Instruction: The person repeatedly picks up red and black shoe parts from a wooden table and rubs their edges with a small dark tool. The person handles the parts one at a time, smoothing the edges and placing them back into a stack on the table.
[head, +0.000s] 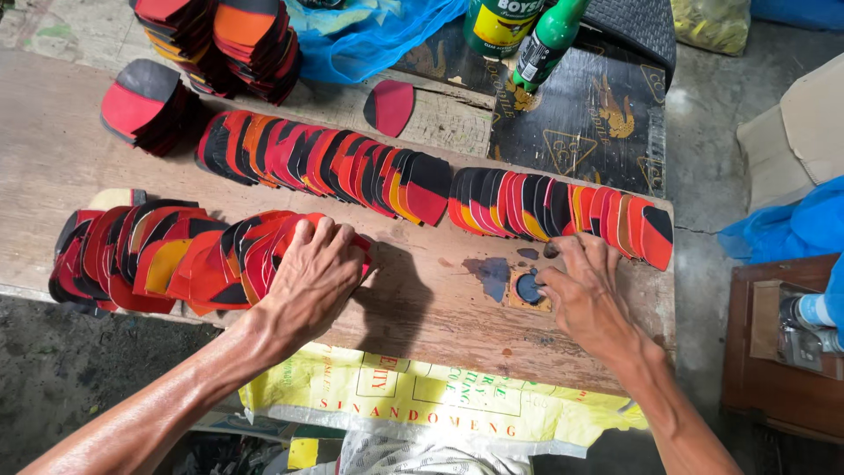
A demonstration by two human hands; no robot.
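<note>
A: From the head camera, what has each hand got?

B: The left hand [309,273] lies palm down, fingers spread flat, on the right end of the near row of overlapping red, orange and black rounded leather pieces [167,259], at about eight o'clock on the worn wooden workbench [413,299]. It presses rather than grips.

A: And the other?

B: The right hand [585,286], at about four o'clock, has its fingers curled loosely, tips touching the bench beside a small round dark-blue tin [530,288]. It closes on nothing that I can tell.

A: What lies around them?

B: A far row of the same pieces [325,163] runs through the centre, continued by a right-hand row [563,211] just above the right hand. Stacks of pieces [220,40] stand at eleven o'clock, a green plastic bottle [547,42] at one o'clock.
</note>
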